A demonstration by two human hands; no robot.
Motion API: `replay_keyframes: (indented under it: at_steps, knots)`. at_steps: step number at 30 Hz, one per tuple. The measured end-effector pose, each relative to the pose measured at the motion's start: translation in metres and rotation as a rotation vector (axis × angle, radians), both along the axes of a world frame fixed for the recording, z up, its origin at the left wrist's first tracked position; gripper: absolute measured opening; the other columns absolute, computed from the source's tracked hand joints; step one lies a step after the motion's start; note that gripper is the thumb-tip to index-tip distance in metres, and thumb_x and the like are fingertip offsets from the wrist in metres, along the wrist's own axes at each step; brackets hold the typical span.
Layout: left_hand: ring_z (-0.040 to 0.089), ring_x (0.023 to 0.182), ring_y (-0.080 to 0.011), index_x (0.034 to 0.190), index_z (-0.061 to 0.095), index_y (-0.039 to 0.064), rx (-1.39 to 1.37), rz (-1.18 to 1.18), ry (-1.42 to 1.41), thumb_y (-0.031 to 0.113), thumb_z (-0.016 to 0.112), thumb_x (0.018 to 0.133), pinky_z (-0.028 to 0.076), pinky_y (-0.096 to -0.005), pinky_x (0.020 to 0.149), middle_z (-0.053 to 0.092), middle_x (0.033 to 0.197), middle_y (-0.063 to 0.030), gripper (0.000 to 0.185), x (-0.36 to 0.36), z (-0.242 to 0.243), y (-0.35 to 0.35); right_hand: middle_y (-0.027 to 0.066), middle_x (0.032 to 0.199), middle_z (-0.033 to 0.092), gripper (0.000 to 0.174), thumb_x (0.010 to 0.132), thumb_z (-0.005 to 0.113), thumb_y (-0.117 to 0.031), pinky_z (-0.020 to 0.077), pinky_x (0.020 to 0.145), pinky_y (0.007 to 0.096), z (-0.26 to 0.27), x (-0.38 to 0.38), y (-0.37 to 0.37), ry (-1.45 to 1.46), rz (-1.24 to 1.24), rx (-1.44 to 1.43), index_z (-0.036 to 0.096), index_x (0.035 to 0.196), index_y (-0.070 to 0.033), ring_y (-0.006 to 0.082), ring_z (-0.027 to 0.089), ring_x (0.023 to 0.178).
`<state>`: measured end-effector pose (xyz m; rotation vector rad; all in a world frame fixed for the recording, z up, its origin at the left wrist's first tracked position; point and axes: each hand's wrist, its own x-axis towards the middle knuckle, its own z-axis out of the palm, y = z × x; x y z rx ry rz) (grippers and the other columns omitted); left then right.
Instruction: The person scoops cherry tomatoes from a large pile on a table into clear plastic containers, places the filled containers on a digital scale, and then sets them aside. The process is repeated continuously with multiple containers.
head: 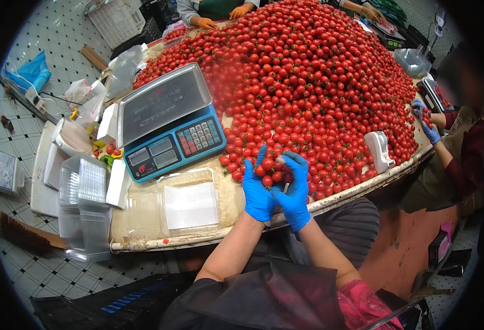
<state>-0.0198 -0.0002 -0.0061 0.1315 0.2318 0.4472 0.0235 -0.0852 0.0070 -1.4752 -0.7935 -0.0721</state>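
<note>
My left hand (pixel 258 198), in a blue glove, is cupped under several cherry tomatoes (pixel 268 173) at the near edge of the table. Against it, my right hand (pixel 295 189), gloved alike, curls around the same tomatoes from the other side; a fingertip looks pale, as if the glove is torn there. Beyond both hands rises a large heap of red cherry tomatoes (pixel 308 82), some with green stems. To the left of my hands lies an open clear plastic clamshell box (pixel 143 210) with a white paper sheet (pixel 191 205) in one half.
A blue digital scale (pixel 171 148) with a steel pan (pixel 163 103) stands left of the heap. Stacked clear boxes (pixel 83 181) sit at the table's left end, a white tape dispenser (pixel 378 152) at right. Co-workers' gloved hands (pixel 430 132) and orange-gloved hands (pixel 207 23) reach the heap.
</note>
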Motion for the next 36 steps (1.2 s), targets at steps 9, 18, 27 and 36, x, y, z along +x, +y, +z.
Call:
replay_keyframes:
  at_steps: [9,18,27,36]
  knots:
    - [0.035,0.145,-0.0322,0.146,0.046,0.011,0.02,0.069,-0.196,0.05,0.04,0.104,0.025,-0.0504,0.121,0.036,0.157,-0.015,0.059,0.01,-0.005,-0.002,0.0136,0.152,0.04,0.062,0.104,0.04,-0.051,0.0233,0.121,0.0417,-0.013,0.012,0.007,0.775,0.261,0.638,0.04,0.148,-0.008,0.0266,0.034,0.144]
    - [0.034,0.145,-0.027,0.138,0.058,0.005,1.241,0.186,0.373,0.054,0.034,0.105,0.023,-0.0426,0.121,0.038,0.156,-0.0141,0.064,0.011,0.017,-0.026,0.0128,0.157,0.034,0.072,0.101,0.039,-0.06,0.0304,0.119,0.0404,-0.006,0.011,0.005,0.922,0.266,0.511,0.033,0.154,-0.011,0.0266,0.035,0.144]
    - [0.03,0.147,-0.0283,0.15,0.038,0.002,0.898,0.411,0.136,0.059,0.032,0.104,0.021,-0.044,0.123,0.031,0.159,-0.0141,0.073,0.031,0.009,-0.044,0.0176,0.156,0.037,0.059,0.102,0.043,-0.048,0.0304,0.119,0.0518,-0.009,0.037,-0.006,1.34,0.6,1.044,0.042,0.147,-0.011,0.0359,0.036,0.143]
    - [0.031,0.146,-0.0274,0.15,0.037,0.003,0.701,0.337,0.19,0.061,0.032,0.103,0.022,-0.0427,0.122,0.035,0.157,-0.0146,0.075,0.024,0.001,-0.028,0.0171,0.162,0.026,0.071,0.1,0.042,-0.052,0.0184,0.122,0.056,-0.011,0.045,-0.008,1.354,0.793,1.162,0.029,0.155,-0.01,0.0364,0.023,0.15]
